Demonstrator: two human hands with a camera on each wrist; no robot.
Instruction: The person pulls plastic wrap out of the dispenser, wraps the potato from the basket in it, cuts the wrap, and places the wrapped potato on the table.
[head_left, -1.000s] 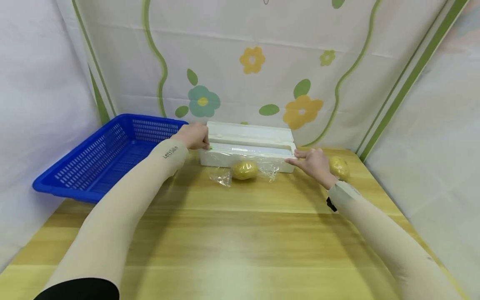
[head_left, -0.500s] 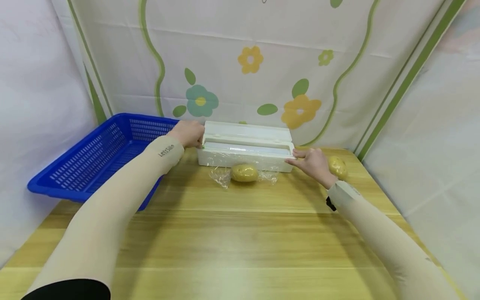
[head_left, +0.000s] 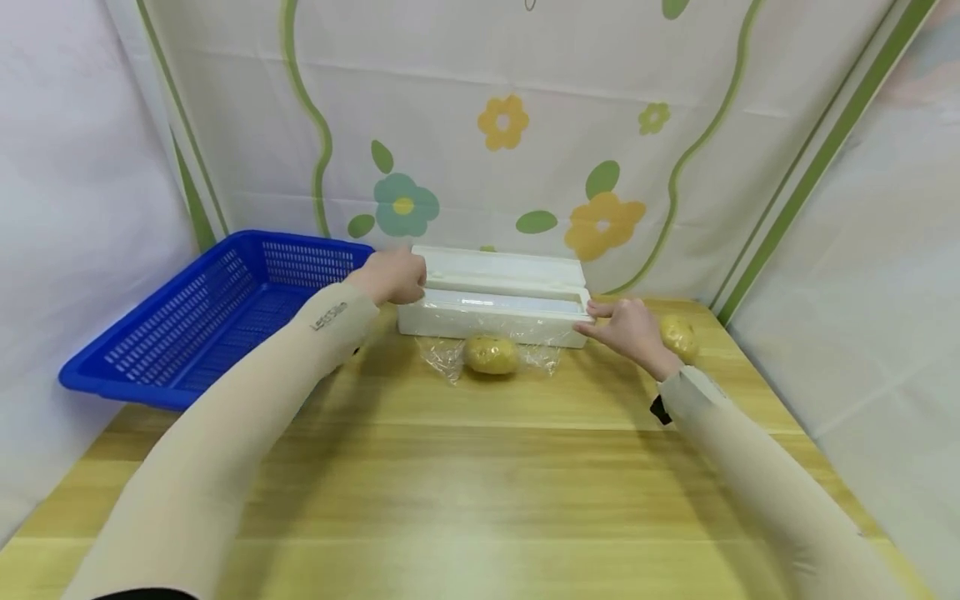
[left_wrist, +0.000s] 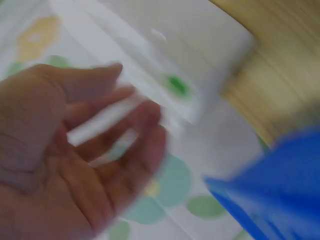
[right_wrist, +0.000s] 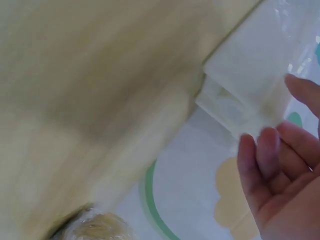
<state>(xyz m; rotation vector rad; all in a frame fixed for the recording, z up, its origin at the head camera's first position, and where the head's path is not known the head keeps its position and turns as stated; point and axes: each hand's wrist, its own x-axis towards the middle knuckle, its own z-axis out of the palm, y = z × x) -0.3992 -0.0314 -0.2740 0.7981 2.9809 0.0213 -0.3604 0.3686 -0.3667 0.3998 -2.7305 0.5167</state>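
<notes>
A white cling film dispenser box (head_left: 495, 323) stands at the back of the table with its lid raised. My right hand (head_left: 626, 329) holds its right end, thumb at the front and fingers at the top edge. Over the box's left end hovers my left hand (head_left: 393, 279), its fingers loosely bent with nothing between them. A green slider (left_wrist: 177, 85) shows on the box edge in the left wrist view, apart from those fingers. Against the box front lies a potato (head_left: 491, 356) in clear cling film (head_left: 442, 358), with loose film ends spread at both sides.
A blue plastic basket (head_left: 123, 387) stands at the left, partly behind the left arm. Another potato (head_left: 678, 339) lies beyond the right wrist; its film wrap shows in the right wrist view. A flower-printed cloth (head_left: 465, 167) hangs right behind the box.
My left hand has come off the box's left end and shifted slightly right, its fingers loosened. The wrapped potato lies slightly farther from the box. My right hand has stayed at the right end.
</notes>
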